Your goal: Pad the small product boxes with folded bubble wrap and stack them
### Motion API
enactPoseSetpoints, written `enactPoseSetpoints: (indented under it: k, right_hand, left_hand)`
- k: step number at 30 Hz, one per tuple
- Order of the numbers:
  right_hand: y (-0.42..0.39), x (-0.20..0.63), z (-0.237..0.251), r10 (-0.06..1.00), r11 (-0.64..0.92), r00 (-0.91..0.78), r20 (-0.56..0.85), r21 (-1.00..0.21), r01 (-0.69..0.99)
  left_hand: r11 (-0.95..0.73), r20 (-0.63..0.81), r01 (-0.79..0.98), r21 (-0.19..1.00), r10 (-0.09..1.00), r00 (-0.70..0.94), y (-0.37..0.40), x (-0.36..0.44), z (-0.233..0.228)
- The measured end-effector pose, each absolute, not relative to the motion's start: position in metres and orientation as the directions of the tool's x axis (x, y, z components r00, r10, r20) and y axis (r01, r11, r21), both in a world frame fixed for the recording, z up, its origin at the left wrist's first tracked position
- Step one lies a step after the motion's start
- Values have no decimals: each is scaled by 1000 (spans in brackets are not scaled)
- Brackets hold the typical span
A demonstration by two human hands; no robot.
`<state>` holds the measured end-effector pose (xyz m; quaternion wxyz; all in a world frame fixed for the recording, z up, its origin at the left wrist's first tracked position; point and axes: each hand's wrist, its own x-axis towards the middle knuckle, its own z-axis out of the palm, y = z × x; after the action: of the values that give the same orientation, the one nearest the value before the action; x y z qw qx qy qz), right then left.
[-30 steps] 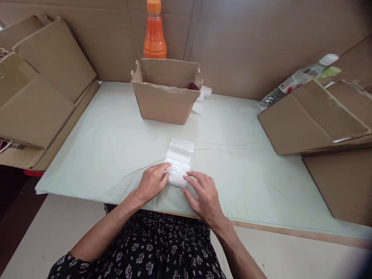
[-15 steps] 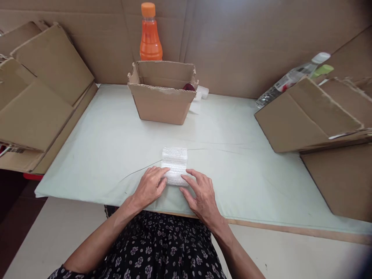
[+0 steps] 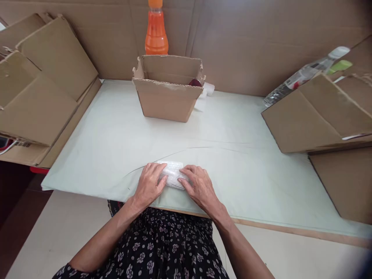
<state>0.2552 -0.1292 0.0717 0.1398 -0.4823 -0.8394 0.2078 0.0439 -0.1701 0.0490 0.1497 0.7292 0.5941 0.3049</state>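
Note:
A small piece of clear bubble wrap [image 3: 173,176], rolled or folded into a bundle, lies on the pale green cloth near its front edge. My left hand [image 3: 151,180] grips its left end, thumb in front and fingers over the top. At the opposite end, my right hand [image 3: 197,181] holds it in the same way between thumb and fingers. Whether anything is inside the wrap, I cannot tell.
Beyond my hands stands an open cardboard box [image 3: 167,101] with a dark red item [image 3: 195,82] inside. An orange bottle [image 3: 156,35] is behind it. Cardboard boxes flank the cloth [image 3: 232,174] on the left [image 3: 43,104] and right [image 3: 314,116], with a clear bottle [image 3: 305,77] leaning there.
The bubble wrap's far flap has come toward me, so the piece is shorter and more compact. My right hand has closed onto its right end. The view has shifted slightly.

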Motion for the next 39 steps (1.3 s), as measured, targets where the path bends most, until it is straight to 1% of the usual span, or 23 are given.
enactPoseSetpoints:
  k: [2, 4, 6, 9, 11, 15, 18, 19, 21, 23, 24, 26, 28, 29, 30, 32, 34, 36, 38, 39]
  right_hand:
    - [-124, 253, 74, 864, 466, -503, 29, -425, 776]
    - [-122, 251, 75, 835, 501, -551, -2, -412, 761]
    - [-123, 249, 76, 806, 530, -591, -6, -436, 727]
    - [-128, 245, 77, 786, 563, -615, 68, -491, 665]
    - [-126, 240, 76, 767, 585, -637, 81, -498, 640]
    - [-104, 225, 70, 769, 583, -639, -6, -406, 704]
    - [-85, 218, 67, 760, 585, -647, -60, -369, 722]
    - [-82, 216, 67, 742, 596, -666, -76, -382, 707]
    - [-81, 216, 68, 696, 616, -714, -77, -446, 649]
    - [-89, 219, 71, 670, 606, -741, -36, -551, 574]
    - [-94, 221, 73, 670, 579, -742, -23, -610, 541]
    - [-107, 228, 76, 684, 493, -728, -36, -713, 498]
    - [-116, 235, 77, 714, 409, -698, -52, -779, 475]
    - [-118, 238, 78, 744, 372, -667, -40, -805, 463]
    - [-118, 242, 77, 780, 333, -626, -22, -831, 445]
    - [-116, 247, 76, 848, 237, -531, -6, -890, 389]
    - [-111, 253, 76, 863, 143, -501, -61, -922, 360]
    - [-107, 260, 76, 820, 121, -550, -160, -890, 439]
    - [-106, 266, 77, 772, 193, -590, -239, -796, 574]
    - [-106, 268, 78, 758, 248, -603, -250, -745, 620]
  left_hand:
    - [-228, 277, 797, 560, 958, 80, -166, 42, 47]
    - [-227, 280, 773, 592, 958, 66, -167, 39, 47]
    - [-233, 286, 729, 644, 957, 54, -172, 35, 48]
    - [-225, 294, 697, 681, 956, 21, -183, 30, 49]
    - [-187, 297, 726, 661, 955, -25, -187, 28, 48]
    - [-78, 290, 826, 559, 951, -107, -186, 27, 45]
    - [-47, 262, 841, 539, 958, -115, -182, 29, 41]
    - [-42, 256, 834, 550, 959, -121, -182, 29, 39]
    - [-37, 247, 796, 604, 958, -143, -183, 28, 39]
    - [-33, 212, 719, 694, 964, -160, -185, 24, 41]
    - [-21, 169, 667, 744, 973, -158, -186, 21, 44]
    - [32, 27, 551, 834, 995, -100, -187, 15, 53]
    - [95, -122, 447, 890, 992, 33, -185, 12, 64]
    - [120, -169, 407, 906, 982, 88, -183, 13, 69]
    - [138, -193, 374, 917, 974, 115, -181, 14, 72]
    - [145, -183, 333, 932, 979, 87, -175, 20, 76]
    - [131, -155, 319, 939, 986, 53, -169, 27, 75]
    - [109, -153, 346, 932, 983, 103, -165, 33, 72]
    - [90, -177, 409, 908, 968, 180, -160, 37, 70]
    - [75, -188, 444, 893, 958, 216, -158, 38, 69]
